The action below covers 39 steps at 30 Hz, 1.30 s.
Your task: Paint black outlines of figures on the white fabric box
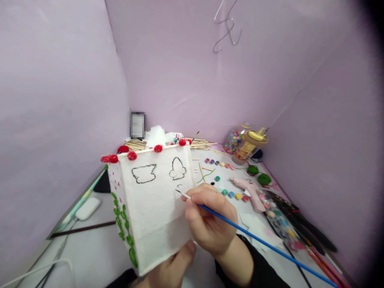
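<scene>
Here, the right hand [214,218] pinches the blue paintbrush [255,237] near its bristles, presumably for control. The left hand [171,267] grips the white box [159,214] low, apparently steadying its drawn-on face.

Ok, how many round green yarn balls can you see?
2: the left ball and, slightly nearer, the right ball, both beyond the pale pink glue gun. The white rectangular box may hide others.

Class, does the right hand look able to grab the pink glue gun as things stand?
Probably not: the right hand grips the paintbrush, though nothing seems to cover the pink glue gun.
</scene>
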Available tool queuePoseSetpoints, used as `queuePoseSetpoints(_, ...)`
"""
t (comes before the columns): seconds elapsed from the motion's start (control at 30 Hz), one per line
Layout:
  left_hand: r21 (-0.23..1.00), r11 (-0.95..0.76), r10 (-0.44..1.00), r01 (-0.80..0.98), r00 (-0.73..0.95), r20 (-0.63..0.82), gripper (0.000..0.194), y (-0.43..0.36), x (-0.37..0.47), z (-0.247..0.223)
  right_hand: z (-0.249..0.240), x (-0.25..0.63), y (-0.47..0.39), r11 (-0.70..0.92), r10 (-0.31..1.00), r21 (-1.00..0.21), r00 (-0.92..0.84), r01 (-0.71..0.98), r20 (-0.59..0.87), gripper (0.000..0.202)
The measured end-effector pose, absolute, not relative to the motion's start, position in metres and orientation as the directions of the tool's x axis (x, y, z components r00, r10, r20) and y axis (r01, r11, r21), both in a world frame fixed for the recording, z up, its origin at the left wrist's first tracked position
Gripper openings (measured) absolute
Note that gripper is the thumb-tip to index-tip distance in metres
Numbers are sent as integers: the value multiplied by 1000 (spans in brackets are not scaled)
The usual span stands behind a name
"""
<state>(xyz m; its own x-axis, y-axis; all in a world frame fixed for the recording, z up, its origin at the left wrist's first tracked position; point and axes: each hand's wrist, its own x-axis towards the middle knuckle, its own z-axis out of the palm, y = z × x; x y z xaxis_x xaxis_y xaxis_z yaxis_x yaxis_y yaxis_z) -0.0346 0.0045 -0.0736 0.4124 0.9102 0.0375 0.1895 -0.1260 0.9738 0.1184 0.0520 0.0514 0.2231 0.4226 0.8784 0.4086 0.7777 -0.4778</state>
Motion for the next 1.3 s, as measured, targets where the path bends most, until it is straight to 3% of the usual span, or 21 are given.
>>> queuePoseSetpoints(0.33, 960, -152, 935, 236, 349, 63, 60, 4, -31, -72, 52, 119, 52, 778, 427, -480, 221, 405, 877, 27)
queuePoseSetpoints(0.5, 964, -113, 918, 242, 397, 8, 49, 5, -35, -76, 53, 119, 52, 777, 427, -487, 233, 399, 873, 27)
queuePoseSetpoints(0.7, 962, -71, 913, 263, 405, -43, 52, 4, -36, -69, 54, 119, 53, 779, 408, -466, 226, 419, 885, 27)
queuePoseSetpoints(0.93, 970, -123, 916, 208, 400, 30, 55, 3, -33, -76, 53, 120, 52, 772, 421, -473, 216, 424, 881, 26)
queuePoseSetpoints(1.3, 967, -122, 917, 224, 399, 23, 51, 2, -35, -78, 53, 119, 53, 765, 426, -482, 224, 428, 876, 25)
